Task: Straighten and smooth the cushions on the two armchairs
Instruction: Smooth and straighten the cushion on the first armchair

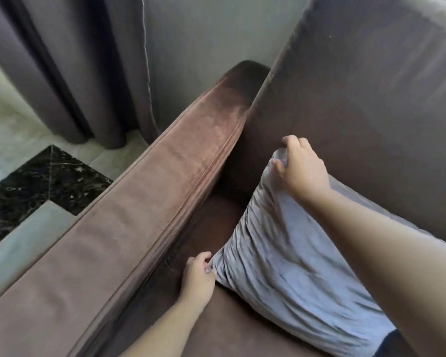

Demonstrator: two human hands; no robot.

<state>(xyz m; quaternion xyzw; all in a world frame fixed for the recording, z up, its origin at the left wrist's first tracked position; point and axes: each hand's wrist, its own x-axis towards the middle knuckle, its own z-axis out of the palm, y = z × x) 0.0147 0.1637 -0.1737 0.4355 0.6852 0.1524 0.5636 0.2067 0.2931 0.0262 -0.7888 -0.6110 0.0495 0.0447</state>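
A person leans over a brown armchair (358,104) and takes hold of a wrinkled grey cushion (289,256) that stands propped on the seat, leaning against the backrest. The right hand (298,167) closes over the cushion's top corner, fingers curled around the fabric where it meets the backrest. The left hand (198,275) pinches the cushion's lower corner near the seat, just beside the inner face of the wide armrest (150,202). Both forearms reach in from the bottom edge of the view, the right one crossing over the cushion's right side. The cushion sits tilted, with creases running across its cover between the two held corners. Beyond the armrest, dark grey curtains (70,73) hang down to a pale floor (8,140) inset with a black marble tile (44,184). A dark patch shows at the cushion's lower right edge, too little of it visible to tell what it is.
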